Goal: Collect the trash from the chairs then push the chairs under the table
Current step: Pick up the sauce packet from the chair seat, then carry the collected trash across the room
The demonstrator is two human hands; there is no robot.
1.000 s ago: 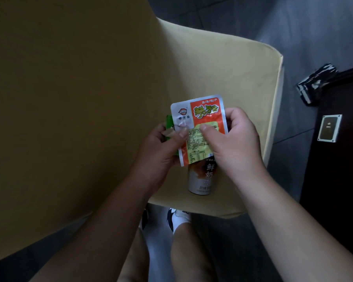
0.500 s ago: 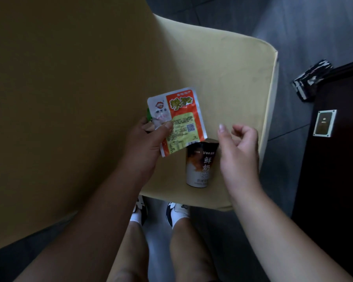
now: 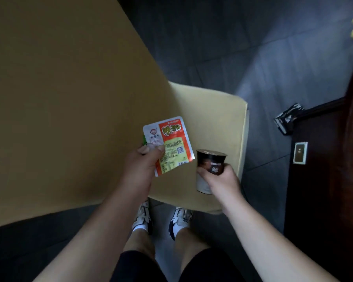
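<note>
The tabletop (image 3: pixel 65 102) fills the whole left side and hangs over the left part of the chair seat (image 3: pixel 216 119), so nothing can pass there from above. The far and right parts of the seat are bare. Right of the chair, a strip of dark floor (image 3: pixel 259 64) is open. Past it stands dark wooden furniture (image 3: pixel 324 190), maybe a cabinet, blocking the right side.

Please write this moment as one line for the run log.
left hand: holds snack packet | right hand: grips cup over chair seat | chair: not yet pushed in
</note>
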